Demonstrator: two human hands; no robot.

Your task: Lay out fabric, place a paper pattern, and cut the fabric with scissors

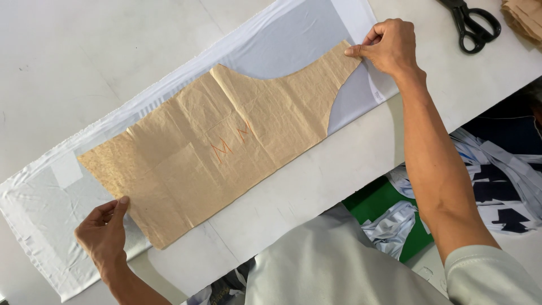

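A creased brown paper pattern (226, 141) with curved cut-outs lies on a long strip of pale grey-white fabric (293, 42) across the white table (84, 56). My right hand (389, 45) pinches the pattern's far right tip between thumb and fingers. At the pattern's near left edge my left hand (104, 231) presses with thumb and fingertips, resting on paper and fabric together. The pattern lies flat, with orange marks near its middle.
Black scissors (471, 22) lie at the table's top right, next to a stack of brown paper pieces (525, 17). Below the table edge on the right sit fabric scraps in white and navy (502, 175) and a green surface (384, 203).
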